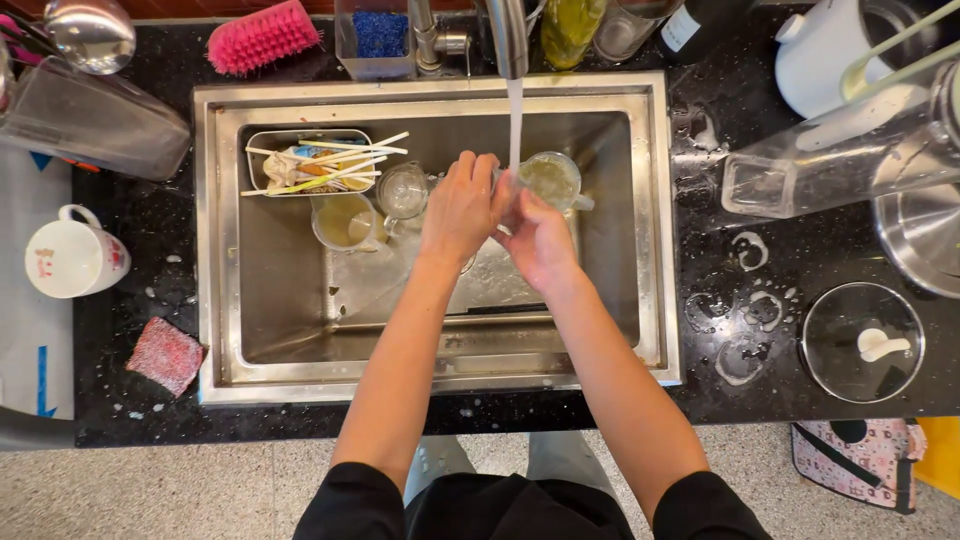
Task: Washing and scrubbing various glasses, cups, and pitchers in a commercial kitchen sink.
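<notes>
My left hand and my right hand meet over the steel sink, under a stream of water running from the faucet. The hands are pressed together with fingers touching; I cannot see anything held between them. Just beyond my right hand stands a clear glass cup with yellowish liquid. A smaller clear glass and a cup with cloudy liquid sit left of my left hand.
A metal tray with chopsticks and scraps lies at the sink's back left. On the black counter: a white mug, red scouring pad, pink brush, clear containers, a glass lid, a clear pitcher.
</notes>
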